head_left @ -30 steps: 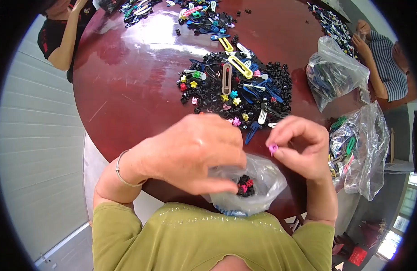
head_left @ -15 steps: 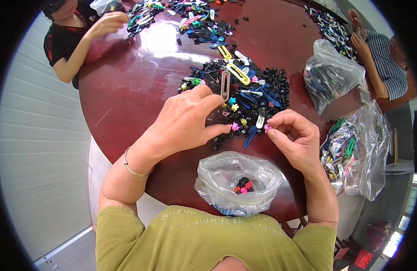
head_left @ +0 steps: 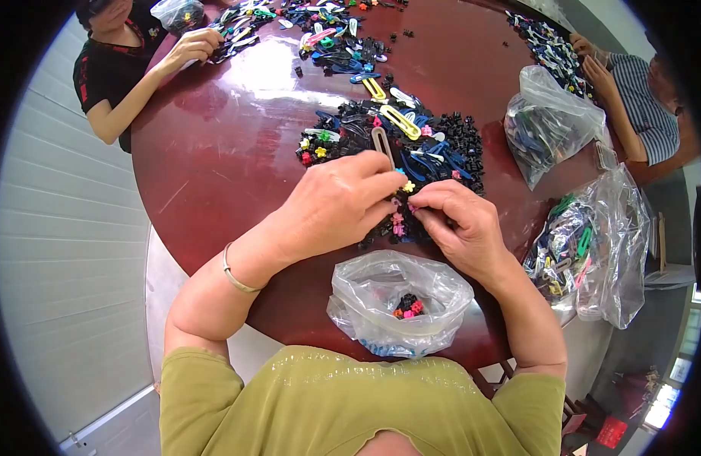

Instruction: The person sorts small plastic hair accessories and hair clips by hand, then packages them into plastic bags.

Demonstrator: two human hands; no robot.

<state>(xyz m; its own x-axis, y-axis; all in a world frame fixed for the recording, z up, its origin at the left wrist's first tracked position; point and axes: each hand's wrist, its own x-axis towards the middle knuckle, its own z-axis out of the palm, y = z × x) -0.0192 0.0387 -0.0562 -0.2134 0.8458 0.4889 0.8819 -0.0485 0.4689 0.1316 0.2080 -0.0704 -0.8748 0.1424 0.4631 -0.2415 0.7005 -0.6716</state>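
Observation:
A pile of small black hair claws [head_left: 464, 140] mixed with snap clips and coloured flower claws lies on the table before me. My right hand [head_left: 464, 232] pinches a small purple-pink flower hair claw [head_left: 413, 207] at the pile's near side. Close beside it, my left hand [head_left: 343, 199] has its fingers curled together over the pile; whatever is between their tips is hidden. A yellow flower claw [head_left: 409, 186] shows between the two hands, and pink flower claws [head_left: 397, 224] lie just below. Nearer me stands an open clear plastic bag [head_left: 358, 304] with black, red and pink claws [head_left: 409, 307] inside.
A clear bag of clips [head_left: 552, 137] stands to the right, with another bag of coloured clips [head_left: 571, 251] nearer. More clips [head_left: 343, 53] lie across the dark red table [head_left: 206, 175]. One person's hand [head_left: 198, 45] works at far left, another person's hands [head_left: 593, 68] at far right.
My right hand has moved left with the flower claw, close to my left hand. The left hand's fingers have drawn together and moved slightly right.

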